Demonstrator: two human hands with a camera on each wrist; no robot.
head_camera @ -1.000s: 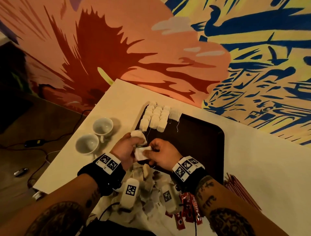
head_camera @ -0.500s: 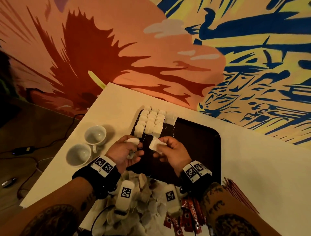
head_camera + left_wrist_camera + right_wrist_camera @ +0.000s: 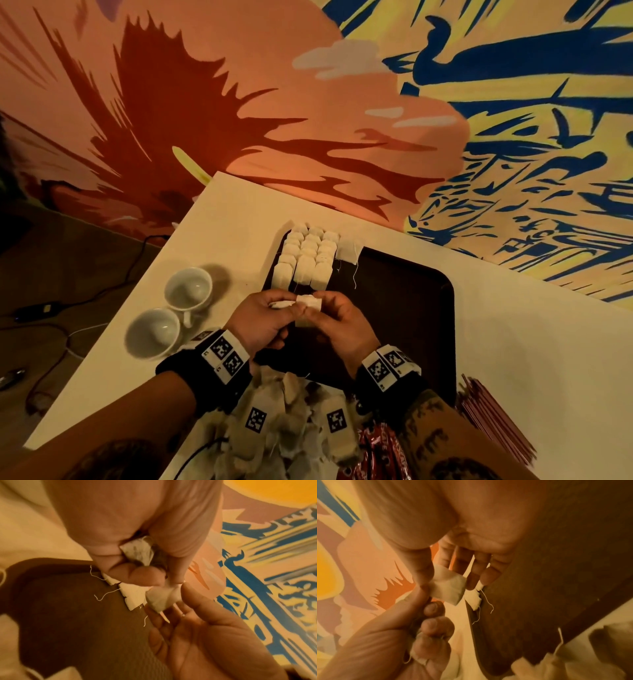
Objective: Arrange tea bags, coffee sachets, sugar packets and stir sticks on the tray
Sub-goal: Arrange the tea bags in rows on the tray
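Both forearms are bare, with no sleeves, and carry dark tattoo work: a broad dark pattern on the left forearm (image 3: 113,459), and small dark figures and a round dark motif on the right forearm (image 3: 442,442). Behind the fingers, each wrist wears a black band: the left wristband (image 3: 202,380) and the right wristband (image 3: 394,394). Each band carries white blocks printed with square black-and-white markers. A thin black cable (image 3: 195,457) runs beneath the left forearm.
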